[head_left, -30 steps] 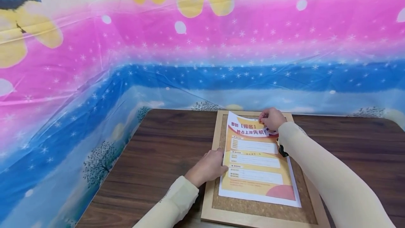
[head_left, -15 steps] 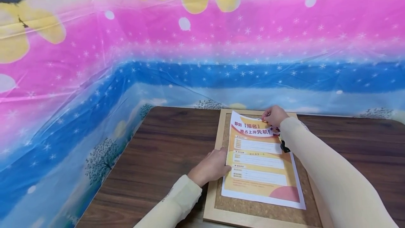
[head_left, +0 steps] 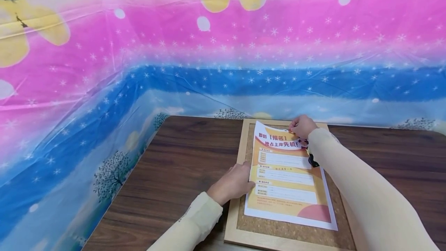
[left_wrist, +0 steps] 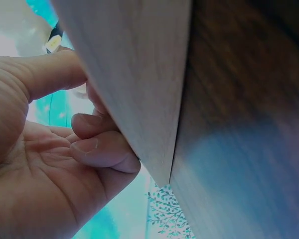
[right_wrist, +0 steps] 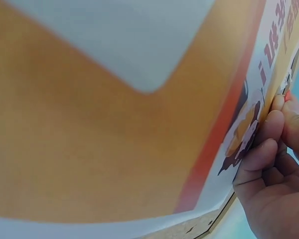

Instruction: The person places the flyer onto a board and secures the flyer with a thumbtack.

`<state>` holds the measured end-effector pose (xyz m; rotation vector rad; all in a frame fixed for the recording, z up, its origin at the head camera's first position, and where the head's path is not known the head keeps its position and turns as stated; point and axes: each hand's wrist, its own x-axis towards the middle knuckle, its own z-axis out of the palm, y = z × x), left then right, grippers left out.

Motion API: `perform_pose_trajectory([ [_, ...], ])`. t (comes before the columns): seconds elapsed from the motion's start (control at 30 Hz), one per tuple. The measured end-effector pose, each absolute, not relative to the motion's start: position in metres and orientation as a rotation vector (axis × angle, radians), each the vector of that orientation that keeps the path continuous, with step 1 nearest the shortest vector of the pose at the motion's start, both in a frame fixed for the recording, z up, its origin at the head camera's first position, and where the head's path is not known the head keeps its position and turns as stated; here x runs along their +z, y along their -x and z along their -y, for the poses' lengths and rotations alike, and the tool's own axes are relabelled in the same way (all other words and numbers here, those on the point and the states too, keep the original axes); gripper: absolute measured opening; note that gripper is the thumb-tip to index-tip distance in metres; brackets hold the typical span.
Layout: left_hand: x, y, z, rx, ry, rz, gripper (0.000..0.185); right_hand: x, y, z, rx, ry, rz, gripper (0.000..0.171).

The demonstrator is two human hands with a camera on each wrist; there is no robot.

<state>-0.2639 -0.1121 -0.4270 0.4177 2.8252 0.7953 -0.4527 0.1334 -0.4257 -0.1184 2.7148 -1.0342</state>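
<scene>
A printed poster (head_left: 285, 195) in yellow, white and red lies on a wood-framed cork board (head_left: 258, 241). Its top edge bows slightly upward. At that top edge my right hand (head_left: 304, 127) pinches a small red-orange pushpin (right_wrist: 287, 95) between thumb and fingertips; mostly its coloured head shows. My left hand (head_left: 230, 185) grips the left side of the frame, thumb over the top near the poster's edge. In the left wrist view the other fingers (left_wrist: 107, 149) curl against the outer side of the frame.
The board lies on a dark wooden table (head_left: 174, 165), close to its back edge. A patterned pink and blue cloth (head_left: 195, 78) hangs behind and to the left of the table. On the right wrist is a dark band (head_left: 313, 160).
The view has shifted slightly, moving the board a little right in the picture. Both hands keep nearly the same places on the frame and the poster's top edge.
</scene>
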Motion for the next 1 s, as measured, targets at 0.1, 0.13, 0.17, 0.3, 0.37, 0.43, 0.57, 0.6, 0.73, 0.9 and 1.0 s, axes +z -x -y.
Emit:
perform_pose_trajectory([
  [0.1, -0.427, 0.264, 0.111, 0.788, -0.402, -2.826, 0.039, -0.425, 0.454, -0.133, -1.025, 0.095, -2.703, 0.016],
  [0.13, -0.426, 0.263, 0.111, 0.787, -0.398, -2.825, 0.039, -0.425, 0.454, -0.133, -1.016, 0.09, -2.704, 0.016],
  [0.17, -0.426, 0.263, 0.11, 0.786, -0.396, -2.825, 0.04, -0.424, 0.454, -0.132, -1.008, 0.082, -2.702, 0.016],
  [0.3, -0.425, 0.262, 0.11, 0.788, -0.397, -2.825, 0.039, -0.422, 0.454, -0.13, -0.964, 0.089, -2.718, 0.014],
  [0.37, -0.424, 0.262, 0.11, 0.789, -0.398, -2.826, 0.038, -0.42, 0.454, -0.129, -0.941, 0.092, -2.728, 0.013],
  [0.43, -0.423, 0.262, 0.111, 0.794, -0.398, -2.824, 0.038, -0.418, 0.454, -0.126, -0.902, 0.102, -2.752, 0.014],
  [0.57, -0.423, 0.262, 0.111, 0.805, -0.404, -2.819, 0.038, -0.413, 0.451, -0.12, -0.814, 0.1, -2.796, 0.017],
  [0.6, -0.423, 0.262, 0.11, 0.811, -0.405, -2.816, 0.038, -0.412, 0.45, -0.119, -0.8, 0.103, -2.805, 0.018],
  [0.73, -0.424, 0.262, 0.11, 0.814, -0.41, -2.813, 0.039, -0.412, 0.449, -0.117, -0.781, 0.088, -2.811, 0.02],
  [0.9, -0.425, 0.262, 0.11, 0.827, -0.431, -2.816, 0.039, -0.414, 0.45, -0.119, -0.794, 0.092, -2.803, 0.02],
  [1.0, -0.425, 0.261, 0.111, 0.83, -0.435, -2.82, 0.04, -0.415, 0.452, -0.121, -0.799, 0.098, -2.8, 0.02],
])
